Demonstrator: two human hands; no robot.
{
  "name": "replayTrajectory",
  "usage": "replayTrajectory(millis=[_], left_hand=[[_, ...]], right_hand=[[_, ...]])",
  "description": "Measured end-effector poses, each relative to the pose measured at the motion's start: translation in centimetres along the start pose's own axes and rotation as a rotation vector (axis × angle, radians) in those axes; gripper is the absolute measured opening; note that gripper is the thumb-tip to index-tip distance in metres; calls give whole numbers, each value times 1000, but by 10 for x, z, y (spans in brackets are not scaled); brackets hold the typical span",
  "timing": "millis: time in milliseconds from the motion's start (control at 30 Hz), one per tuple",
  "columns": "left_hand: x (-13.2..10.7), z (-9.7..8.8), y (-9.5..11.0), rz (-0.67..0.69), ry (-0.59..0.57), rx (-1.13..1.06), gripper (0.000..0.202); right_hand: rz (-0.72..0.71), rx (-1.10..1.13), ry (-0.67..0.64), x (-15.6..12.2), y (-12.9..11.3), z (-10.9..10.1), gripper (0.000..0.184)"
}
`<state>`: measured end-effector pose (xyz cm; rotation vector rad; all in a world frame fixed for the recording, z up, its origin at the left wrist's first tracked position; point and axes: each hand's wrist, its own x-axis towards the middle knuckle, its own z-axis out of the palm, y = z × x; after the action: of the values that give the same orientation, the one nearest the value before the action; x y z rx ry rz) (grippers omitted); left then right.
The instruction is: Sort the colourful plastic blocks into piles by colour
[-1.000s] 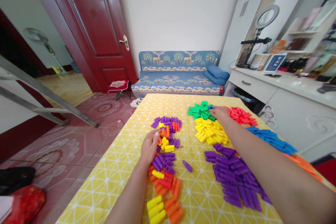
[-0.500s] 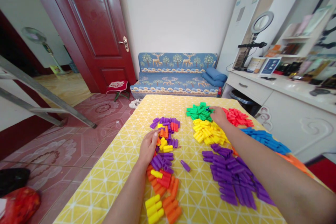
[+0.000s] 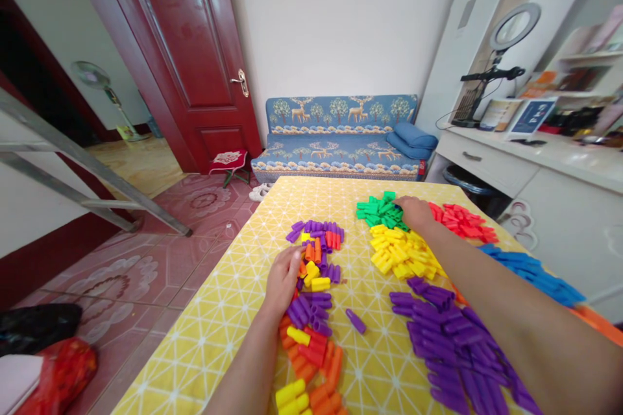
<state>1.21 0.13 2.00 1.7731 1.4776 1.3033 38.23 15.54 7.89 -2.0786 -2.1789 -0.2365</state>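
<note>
My left hand (image 3: 282,280) lies flat, fingers together, on the left edge of a mixed pile of purple, orange, red and yellow plastic pegs (image 3: 314,285) on a yellow patterned table (image 3: 224,311). My right hand (image 3: 415,211) reaches far across, resting at the right edge of the green peg pile (image 3: 379,209), between it and the red pile (image 3: 462,222); its fingertips are hidden. Below it lie a yellow pile (image 3: 402,253) and a large purple pile (image 3: 452,337). A lone purple peg (image 3: 356,321) sits between the piles.
A blue peg pile (image 3: 533,269) and orange pegs (image 3: 598,324) run along the table's right edge. Beyond the table stand a blue patterned sofa (image 3: 341,136), a dark red door (image 3: 185,58), a white desk with a ring light (image 3: 516,26), and metal ladder rails (image 3: 87,168) at left.
Both hands stay where they were, the left on the mixed pile and the right by the green pegs. Only the camera view has shifted a little.
</note>
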Motion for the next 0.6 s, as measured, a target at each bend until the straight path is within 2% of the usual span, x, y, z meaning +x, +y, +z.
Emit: replayTrajectory(millis=[200,400,600], left_hand=[[0,0,0,1,2,4,50],[-1,0,2,-9,-4,-1,52],[-1,-1,2,0,-2,-11,51]], right_hand=[[12,-54,17,-2,1,-1,31],[45,-73,17,-12,0,-1,31],[42,-72,32,-10,1,1,31]])
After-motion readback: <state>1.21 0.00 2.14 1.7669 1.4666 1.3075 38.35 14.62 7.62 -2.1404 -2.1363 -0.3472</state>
